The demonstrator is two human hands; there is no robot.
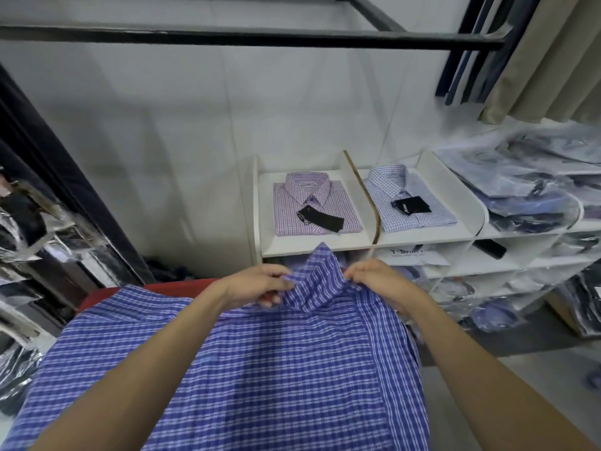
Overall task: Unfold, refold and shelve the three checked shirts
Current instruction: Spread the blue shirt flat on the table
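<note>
— While both hands work at the collar, can any writing be read?

— Only "T-SHIRT" on a white package [411,255] under the shelf [325,245], partly cut off. The 2 black hang tags on the shelved shirts are too small to read.

— Where does the blue checked shirt [260,369] lie?

— Spread on the red counter [136,292], long axis running from the person toward the shelf, collar at the far end and standing up.

— And the hands?

— The left hand [257,284] pinches the collar's left side, fingers curled on the cloth. The right hand [374,275] pinches the right side likewise.

— The other 2 shirts?

— Folded flat in neighbouring compartments: the pink checked shirt [317,206] on the left, the light blue checked shirt [413,203] on the right, collars toward the wall.
</note>
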